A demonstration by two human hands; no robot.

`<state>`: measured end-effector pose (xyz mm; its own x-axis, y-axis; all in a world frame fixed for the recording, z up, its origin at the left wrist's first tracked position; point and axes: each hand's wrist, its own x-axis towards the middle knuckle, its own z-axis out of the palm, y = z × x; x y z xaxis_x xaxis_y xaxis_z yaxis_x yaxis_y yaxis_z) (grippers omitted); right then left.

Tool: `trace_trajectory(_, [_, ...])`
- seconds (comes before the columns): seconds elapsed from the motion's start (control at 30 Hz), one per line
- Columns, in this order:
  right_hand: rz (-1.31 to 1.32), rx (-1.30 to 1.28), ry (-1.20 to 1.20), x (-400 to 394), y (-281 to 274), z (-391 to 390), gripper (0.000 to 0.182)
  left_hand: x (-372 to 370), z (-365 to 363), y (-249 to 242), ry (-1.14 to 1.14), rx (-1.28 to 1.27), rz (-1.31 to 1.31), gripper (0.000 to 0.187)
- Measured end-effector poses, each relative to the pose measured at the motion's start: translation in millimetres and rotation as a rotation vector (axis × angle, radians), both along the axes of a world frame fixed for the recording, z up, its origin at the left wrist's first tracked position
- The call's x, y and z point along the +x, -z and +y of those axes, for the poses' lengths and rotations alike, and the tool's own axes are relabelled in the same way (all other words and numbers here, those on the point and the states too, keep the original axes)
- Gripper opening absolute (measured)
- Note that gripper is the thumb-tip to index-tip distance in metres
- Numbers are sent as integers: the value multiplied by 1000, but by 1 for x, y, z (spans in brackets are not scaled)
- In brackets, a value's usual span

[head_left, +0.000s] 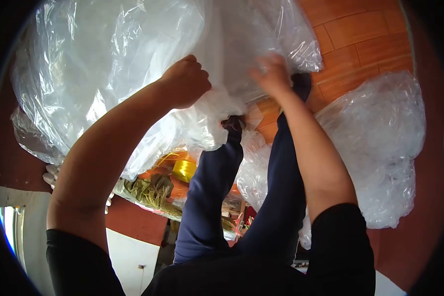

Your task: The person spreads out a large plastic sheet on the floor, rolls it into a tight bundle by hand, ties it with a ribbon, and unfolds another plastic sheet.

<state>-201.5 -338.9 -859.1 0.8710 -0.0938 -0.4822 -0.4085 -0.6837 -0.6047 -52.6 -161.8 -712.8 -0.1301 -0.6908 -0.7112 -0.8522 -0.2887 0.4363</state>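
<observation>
A big clear plastic bag stuffed with white material fills the upper left of the head view. My left hand is a closed fist gripping a bunched fold of that bag's plastic at its lower edge. My right hand is blurred and presses against the same bag's right side; whether it grips the plastic cannot be told. My legs in dark blue trousers stretch out below the bag, the feet hidden under the plastic.
A second full clear plastic bag lies at the right on the orange tiled floor. Between my legs and the left arm sit a yellow roll of string and dry straw-like fibres. A white wall stands at lower left.
</observation>
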Motion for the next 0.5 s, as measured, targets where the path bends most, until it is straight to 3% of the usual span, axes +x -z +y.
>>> trace_trajectory(0.03, [196, -192, 91, -1, 28, -20, 47, 4, 4, -6, -38, -31, 13, 12])
trace_trajectory(0.07, [418, 54, 356, -11, 54, -24, 50, 8, 9, -12, -74, -63, 26, 12])
trace_trajectory(0.13, [663, 402, 460, -16, 56, -19, 52, 17, 19, -25, -236, -195, 3, 10])
trace_trajectory(0.17, [685, 497, 300, -5, 29, -5, 50, 18, 20, -35, -323, -260, -6, 10])
trace_trajectory(0.2, [607, 429, 78, 13, -12, 11, 42, 21, 18, -47, -303, -109, -61, 22])
trace_trajectory(0.3, [486, 633, 136, 17, -84, 16, 37, 2, 19, -63, -442, -417, -430, 46])
trace_trajectory(0.33, [434, 486, 102, 14, -96, 2, 36, -3, 15, -84, -544, -307, -457, 65])
trace_trajectory(0.4, [209, 470, 333, -26, -69, -35, 37, -26, 36, -103, -918, -360, -500, 55])
trace_trajectory(0.43, [195, 456, 496, -33, -77, -57, 40, -43, 55, -103, -1077, -362, -569, 51])
trace_trajectory(0.47, [198, 423, 627, -57, -49, -85, 43, -58, 80, -100, -1177, -295, -622, 44])
trace_trajectory(0.5, [354, 382, 791, -53, -78, -101, 41, -73, 107, -93, -1197, -208, -695, 39])
